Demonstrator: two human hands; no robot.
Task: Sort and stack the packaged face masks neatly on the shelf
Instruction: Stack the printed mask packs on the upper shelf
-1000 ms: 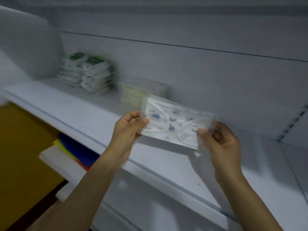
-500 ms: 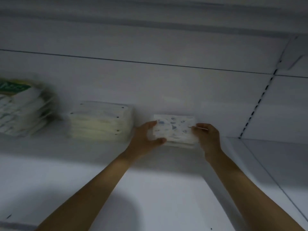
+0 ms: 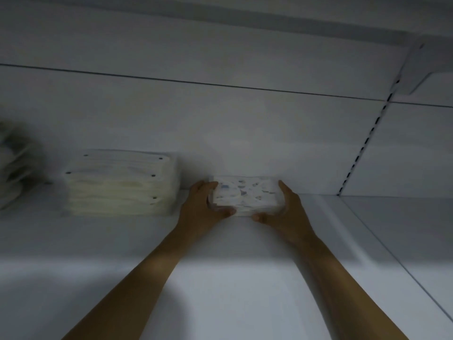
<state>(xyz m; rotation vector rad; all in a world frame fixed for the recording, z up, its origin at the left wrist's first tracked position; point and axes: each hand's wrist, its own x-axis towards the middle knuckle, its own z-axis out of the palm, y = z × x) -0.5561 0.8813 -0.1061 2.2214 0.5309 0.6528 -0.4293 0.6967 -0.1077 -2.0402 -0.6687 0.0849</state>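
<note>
Both hands reached to the rear of the white shelf (image 3: 220,278). The stack of printed mask packs (image 3: 245,195) sat on the shelf surface with its back edge against or just in front of the back panel (image 3: 220,131); contact could not be confirmed. The left hand (image 3: 201,207) cupped the stack's left end, with its fingers curled over the upper corner and its thumb along the front edge. The right hand (image 3: 289,212) mirrored this on the right end, fingers up the side and thumb tucked along the front lower edge. The two thumbs nearly met at the front of the stack. The top pack showed a white wrapper with small blue and grey marks, its detail blurred. To the left, near but apart from the left hand, stood a taller stack of plain cream packs (image 3: 120,182) with small dark dots at the corners. Further left, at the frame edge, was a third pile (image 3: 17,165), too blurred to describe. At right, a slotted upright (image 3: 362,148) ran up the back panel to a white bracket (image 3: 421,67).
</note>
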